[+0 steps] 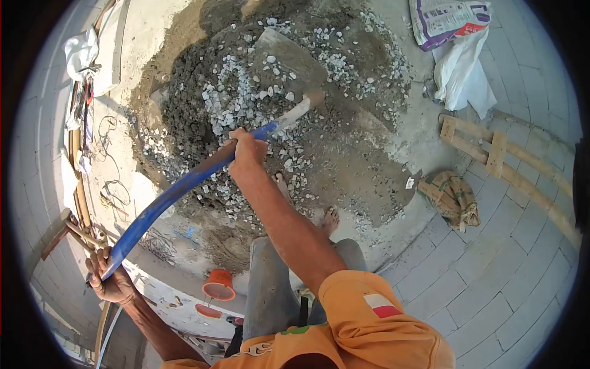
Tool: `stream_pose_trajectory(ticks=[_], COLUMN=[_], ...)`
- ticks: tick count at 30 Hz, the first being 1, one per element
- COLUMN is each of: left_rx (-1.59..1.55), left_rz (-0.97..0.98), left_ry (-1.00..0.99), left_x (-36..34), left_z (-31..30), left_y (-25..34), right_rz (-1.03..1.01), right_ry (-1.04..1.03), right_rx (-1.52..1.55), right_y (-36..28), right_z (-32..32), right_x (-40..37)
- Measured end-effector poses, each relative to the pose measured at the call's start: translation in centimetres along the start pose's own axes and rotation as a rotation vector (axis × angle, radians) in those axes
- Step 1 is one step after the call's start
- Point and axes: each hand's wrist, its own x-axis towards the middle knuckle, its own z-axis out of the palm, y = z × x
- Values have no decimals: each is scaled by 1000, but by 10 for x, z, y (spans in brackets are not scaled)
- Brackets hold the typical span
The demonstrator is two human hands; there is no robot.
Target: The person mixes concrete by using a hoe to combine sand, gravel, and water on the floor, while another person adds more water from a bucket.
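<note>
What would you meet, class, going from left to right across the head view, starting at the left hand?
Left hand → orange bucket → shovel blade → brown sack.

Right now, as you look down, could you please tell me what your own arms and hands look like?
Both the left hand and the right hand are bare, with no gloves. The forearms are uncovered too. The right sleeve is short and orange, with a white and red patch. Only a sliver of the orange left sleeve shows at the bottom edge.
</note>
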Motion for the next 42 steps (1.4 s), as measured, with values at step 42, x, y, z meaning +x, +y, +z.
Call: stream_pose_trajectory(ticks=[42], left_rx=[184], left_rz=[-419], left_ry=[201], left_x=[182], left_z=[102], left_y=[-501], right_rz=[-1350], right_ry=[-916], right_rx=[-2087], right_y=[-78], right_z=[362], right_x=[229])
